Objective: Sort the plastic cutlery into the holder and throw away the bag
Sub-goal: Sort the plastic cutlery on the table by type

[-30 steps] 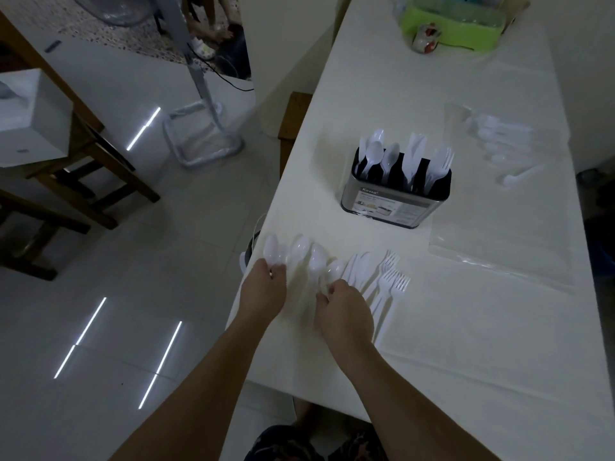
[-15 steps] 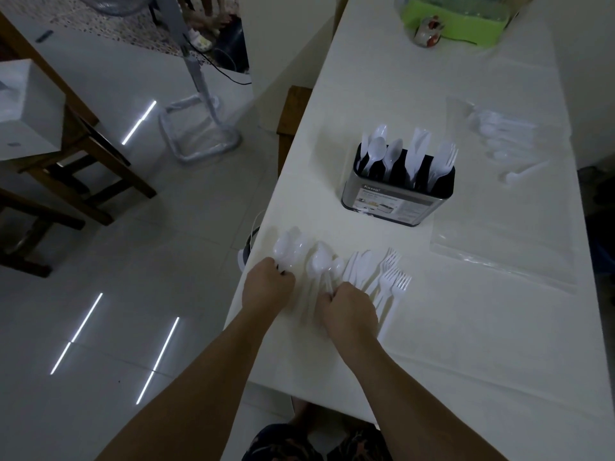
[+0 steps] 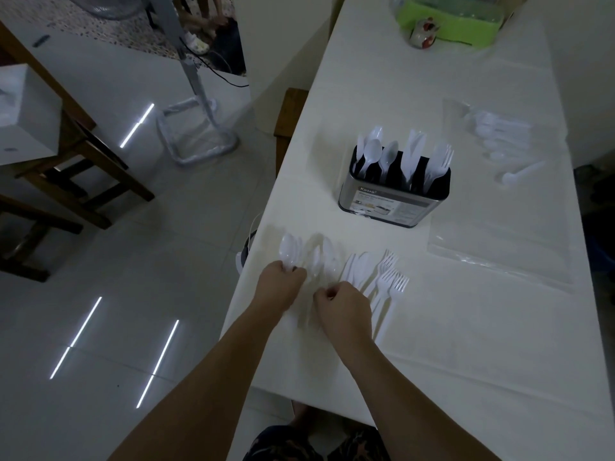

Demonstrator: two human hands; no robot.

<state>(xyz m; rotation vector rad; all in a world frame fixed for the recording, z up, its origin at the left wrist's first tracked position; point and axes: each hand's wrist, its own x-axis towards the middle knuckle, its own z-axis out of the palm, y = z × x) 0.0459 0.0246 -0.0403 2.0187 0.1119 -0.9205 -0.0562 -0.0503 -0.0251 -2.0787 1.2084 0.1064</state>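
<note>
White plastic spoons (image 3: 289, 251) stick out from my left hand (image 3: 280, 287), which grips their handles near the table's left edge. My right hand (image 3: 344, 306) pinches the handles of more spoons (image 3: 324, 261) just to the right. Knives (image 3: 356, 266) and forks (image 3: 387, 272) lie flat beside it. The metal cutlery holder (image 3: 391, 202) stands further back, with spoons, knives and forks upright in its slots. A clear plastic bag (image 3: 492, 227) lies at the right, with several small spoons (image 3: 499, 134) on its far end.
The white table (image 3: 466, 344) runs away from me; its left edge drops to a tiled floor. A green container (image 3: 449, 18) and a small cup (image 3: 421, 33) stand at the far end. A wooden chair (image 3: 286, 118) is tucked in at the left.
Both hands have gathered the spread spoons into two bunches. The left bunch has lifted slightly and the hands have drawn a little toward me.
</note>
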